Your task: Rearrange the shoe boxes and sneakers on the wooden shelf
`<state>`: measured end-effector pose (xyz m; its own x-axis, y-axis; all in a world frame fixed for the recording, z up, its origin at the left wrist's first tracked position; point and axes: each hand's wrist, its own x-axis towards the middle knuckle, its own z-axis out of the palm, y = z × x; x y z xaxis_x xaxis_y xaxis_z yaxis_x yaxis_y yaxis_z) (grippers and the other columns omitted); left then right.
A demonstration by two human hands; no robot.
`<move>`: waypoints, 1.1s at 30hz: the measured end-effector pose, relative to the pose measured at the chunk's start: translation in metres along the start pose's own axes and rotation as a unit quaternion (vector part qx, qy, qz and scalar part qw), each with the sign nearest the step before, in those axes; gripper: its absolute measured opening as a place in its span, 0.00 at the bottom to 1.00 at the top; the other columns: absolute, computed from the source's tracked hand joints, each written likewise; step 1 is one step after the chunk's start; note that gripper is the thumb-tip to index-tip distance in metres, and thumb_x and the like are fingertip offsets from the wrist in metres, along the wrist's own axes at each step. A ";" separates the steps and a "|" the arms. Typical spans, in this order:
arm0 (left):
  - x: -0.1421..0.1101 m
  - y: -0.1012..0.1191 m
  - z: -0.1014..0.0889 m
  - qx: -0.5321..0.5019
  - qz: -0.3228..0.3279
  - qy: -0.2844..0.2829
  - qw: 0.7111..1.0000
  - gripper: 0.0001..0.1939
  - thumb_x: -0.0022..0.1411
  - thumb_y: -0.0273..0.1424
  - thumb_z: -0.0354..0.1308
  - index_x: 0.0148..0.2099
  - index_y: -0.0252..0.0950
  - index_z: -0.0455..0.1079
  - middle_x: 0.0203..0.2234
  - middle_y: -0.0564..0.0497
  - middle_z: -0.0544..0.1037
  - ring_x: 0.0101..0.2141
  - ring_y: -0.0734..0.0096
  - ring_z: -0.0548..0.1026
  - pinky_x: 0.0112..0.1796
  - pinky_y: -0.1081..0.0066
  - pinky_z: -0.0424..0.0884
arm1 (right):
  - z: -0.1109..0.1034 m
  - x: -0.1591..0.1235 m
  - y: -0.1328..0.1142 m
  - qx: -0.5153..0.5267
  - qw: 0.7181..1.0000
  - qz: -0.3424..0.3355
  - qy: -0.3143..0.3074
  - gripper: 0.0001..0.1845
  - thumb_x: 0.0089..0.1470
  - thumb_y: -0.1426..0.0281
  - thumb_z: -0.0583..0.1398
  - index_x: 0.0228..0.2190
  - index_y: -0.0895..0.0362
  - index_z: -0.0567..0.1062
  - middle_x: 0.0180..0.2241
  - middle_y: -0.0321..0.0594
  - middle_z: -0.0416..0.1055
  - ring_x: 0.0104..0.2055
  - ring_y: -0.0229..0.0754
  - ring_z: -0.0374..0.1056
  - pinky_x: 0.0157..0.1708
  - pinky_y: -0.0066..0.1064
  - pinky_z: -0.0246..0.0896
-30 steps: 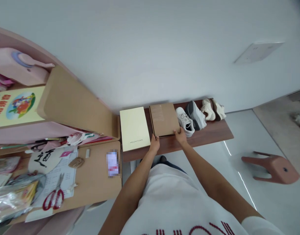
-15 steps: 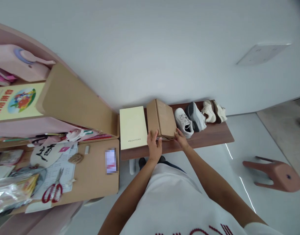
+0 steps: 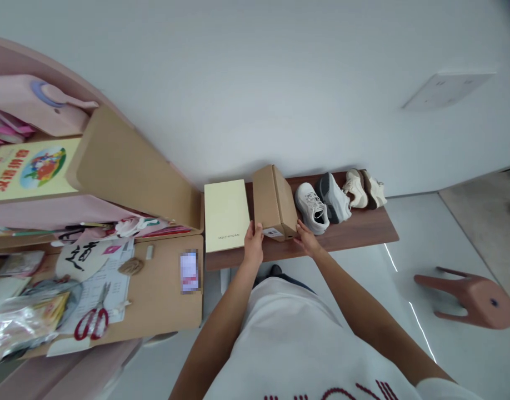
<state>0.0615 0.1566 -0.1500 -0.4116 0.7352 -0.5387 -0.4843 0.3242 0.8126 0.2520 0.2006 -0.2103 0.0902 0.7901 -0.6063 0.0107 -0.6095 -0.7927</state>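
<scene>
A cardboard box [image 3: 268, 194] is held tilted over the brown wooden desk [image 3: 350, 236], between a cream box [image 3: 226, 208] and a white sneaker [image 3: 311, 206]. The left hand [image 3: 254, 240] grips its near left corner and the right hand [image 3: 308, 240] its near right corner, fingers pinching the cardboard from both sides. On the box's near end is a white label [image 3: 273, 231] with dark print, too small to read. The cream box is marked "MEIZHIYUAN" in dark capitals along its near edge.

On the shelf at left, a yellow pack [image 3: 34, 166] bears large red Chinese characters beside a round, colourful picture; black brush-style characters cover a white card [image 3: 80, 260] below. Printed lines on the paper [image 3: 115, 283] by the red-handled scissors [image 3: 94, 318] are illegible. The white shirt [image 3: 296, 344] carries red lettering, cut off at the bottom.
</scene>
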 end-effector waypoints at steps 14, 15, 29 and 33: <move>-0.008 -0.018 0.002 -0.016 0.049 -0.070 0.996 0.30 0.62 0.47 0.64 0.63 0.43 0.70 0.63 0.48 0.70 0.65 0.60 0.65 0.65 0.59 0.58 | 0.024 -0.040 -0.051 -0.026 0.982 -0.138 -0.127 0.40 0.50 0.44 0.65 0.59 0.50 0.73 0.59 0.40 0.72 0.63 0.54 0.66 0.63 0.49 0.61; -0.008 -0.018 0.002 -0.014 0.048 -0.068 0.996 0.30 0.62 0.47 0.63 0.63 0.43 0.70 0.63 0.48 0.71 0.65 0.59 0.65 0.65 0.59 0.58 | 0.025 -0.042 -0.052 -0.028 0.980 -0.150 -0.128 0.41 0.49 0.45 0.66 0.60 0.50 0.72 0.60 0.40 0.72 0.64 0.54 0.65 0.64 0.48 0.60; 0.005 -0.040 0.010 0.024 -0.044 -0.021 0.999 0.27 0.71 0.48 0.48 0.63 0.40 0.69 0.64 0.47 0.68 0.67 0.63 0.61 0.66 0.58 0.55 | 0.019 -0.039 -0.043 -0.008 0.986 -0.139 -0.094 0.41 0.50 0.49 0.67 0.62 0.48 0.69 0.63 0.37 0.68 0.68 0.50 0.59 0.68 0.45 0.53; 0.017 -0.054 0.007 0.062 -0.098 -0.009 0.993 0.25 0.70 0.48 0.50 0.58 0.39 0.73 0.62 0.43 0.71 0.66 0.61 0.63 0.65 0.57 0.57 | 0.010 -0.037 -0.041 0.005 0.988 -0.118 -0.095 0.41 0.51 0.48 0.65 0.63 0.47 0.68 0.64 0.35 0.66 0.68 0.51 0.58 0.68 0.48 0.51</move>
<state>0.0861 0.1560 -0.2016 -0.3038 0.6607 -0.6864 -0.4552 0.5323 0.7138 0.2378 0.1976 -0.1559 -0.1033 0.9087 -0.4044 0.0001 -0.4066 -0.9136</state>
